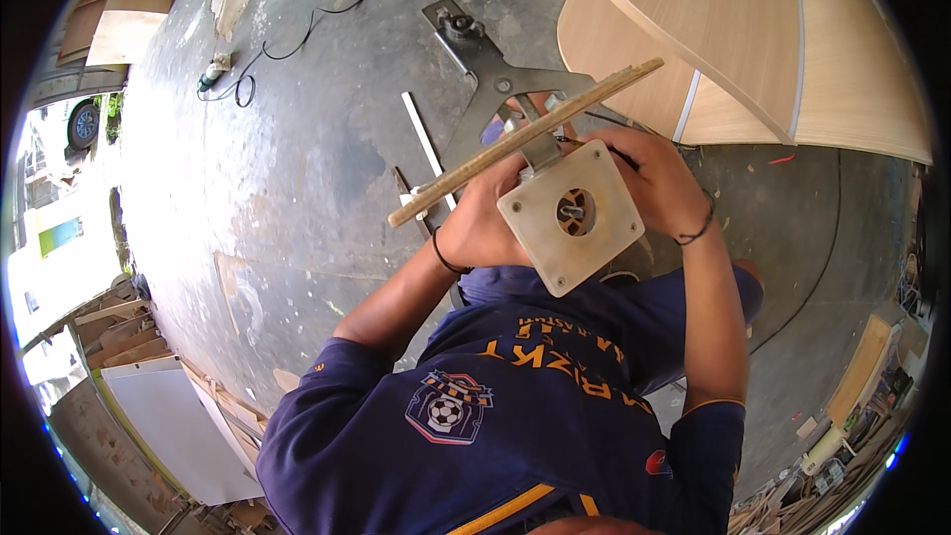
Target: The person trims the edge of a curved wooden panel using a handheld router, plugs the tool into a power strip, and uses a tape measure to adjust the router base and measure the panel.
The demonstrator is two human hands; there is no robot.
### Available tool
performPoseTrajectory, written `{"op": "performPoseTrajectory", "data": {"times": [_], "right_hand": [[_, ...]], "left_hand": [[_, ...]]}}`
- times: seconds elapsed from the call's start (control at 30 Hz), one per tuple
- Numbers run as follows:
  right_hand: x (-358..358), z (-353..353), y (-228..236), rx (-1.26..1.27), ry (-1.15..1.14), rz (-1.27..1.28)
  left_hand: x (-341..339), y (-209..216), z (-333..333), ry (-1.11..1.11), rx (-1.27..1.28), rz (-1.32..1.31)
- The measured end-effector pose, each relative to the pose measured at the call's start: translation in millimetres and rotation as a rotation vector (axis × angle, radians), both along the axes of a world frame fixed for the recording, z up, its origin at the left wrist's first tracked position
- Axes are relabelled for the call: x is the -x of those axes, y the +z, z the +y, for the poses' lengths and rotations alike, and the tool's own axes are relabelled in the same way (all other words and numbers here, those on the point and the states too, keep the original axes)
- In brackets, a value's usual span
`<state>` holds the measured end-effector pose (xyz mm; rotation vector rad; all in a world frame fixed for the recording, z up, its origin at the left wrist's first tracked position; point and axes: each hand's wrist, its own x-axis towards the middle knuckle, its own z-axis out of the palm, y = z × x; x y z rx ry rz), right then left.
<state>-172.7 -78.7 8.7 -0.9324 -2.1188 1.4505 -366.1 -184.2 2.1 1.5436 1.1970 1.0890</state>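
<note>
Between my two hands is a trim router (535,223), turned so its pale square base plate (530,258) faces up toward me. A round hole in the plate shows the metal collet inside. My left hand (485,223) is wrapped round the router's body on the left side, its fingers partly hidden by the plate. My right hand (659,178) grips the other side, fingers curled behind the plate. A long thin wooden strip (456,178) runs slantwise just beyond the plate, beside a small metal bracket. Past the strip extends a grey forked metal arm (485,64); how they join is hidden.
Curved wood-faced panels (684,10) stand at the far right. On the concrete floor (297,139) lie a green corded power tool (213,71) and a narrow white strip (421,134). Boards and scrap wood (119,327) line the left; more offcuts (862,367) lie at the right.
</note>
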Motion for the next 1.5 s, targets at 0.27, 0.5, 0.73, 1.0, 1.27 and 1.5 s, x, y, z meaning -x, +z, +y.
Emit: {"op": "performPoseTrajectory", "data": {"times": [0.27, 0.5, 0.73, 1.0, 1.27, 1.5], "right_hand": [[-75, -27, 4, 0.158, -0.03, -0.365], [-99, -54, 77, 0.154, -0.312, -0.46], [-63, -49, 126, -0.239, -0.148, -0.61], [-55, -51, 120, -0.326, -0.168, -0.597], [-52, -55, 119, -0.344, -0.148, -0.587], [-52, -54, 106, -0.373, -0.147, -0.585]], "left_hand": [[-1, -2, 2, 0.091, 0.024, -0.043], [-17, -7, -3, 0.221, 0.16, -0.262], [-44, -7, 9, 0.299, -0.088, -0.348], [-40, -13, 7, 0.389, -0.098, -0.044], [-35, -19, 6, 0.348, -0.17, 0.129], [-35, -18, 10, 0.365, -0.143, 0.051]]}}
